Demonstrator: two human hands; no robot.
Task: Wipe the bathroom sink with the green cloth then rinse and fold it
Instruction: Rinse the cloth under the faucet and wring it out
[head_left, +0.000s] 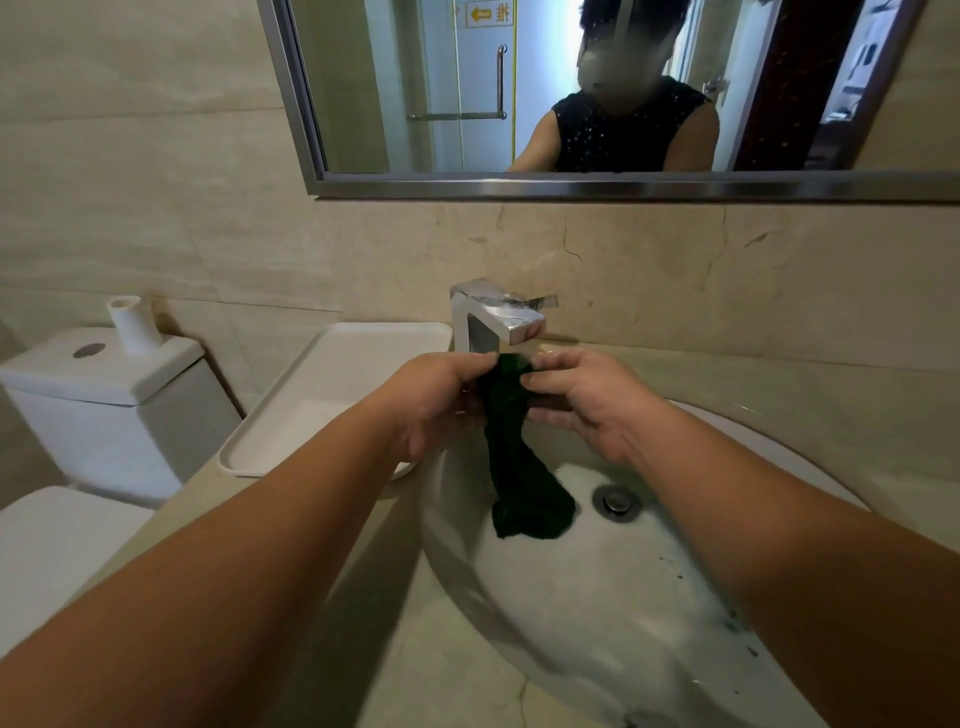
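The dark green cloth (519, 467) hangs wet and bunched over the white sink basin (571, 613), its lower end touching the bowl left of the drain (616, 500). My left hand (441, 400) pinches the cloth's top from the left. My right hand (587, 400) pinches the same top end from the right. Both hands sit just under the spout of the chrome tap (498, 317). No running water is visible.
A white tray (322, 395) lies on the beige counter left of the tap. Further left stands a toilet cistern (104, 384) with a white tube on top. A mirror (571, 88) hangs on the wall above. Dark specks dot the basin's right side.
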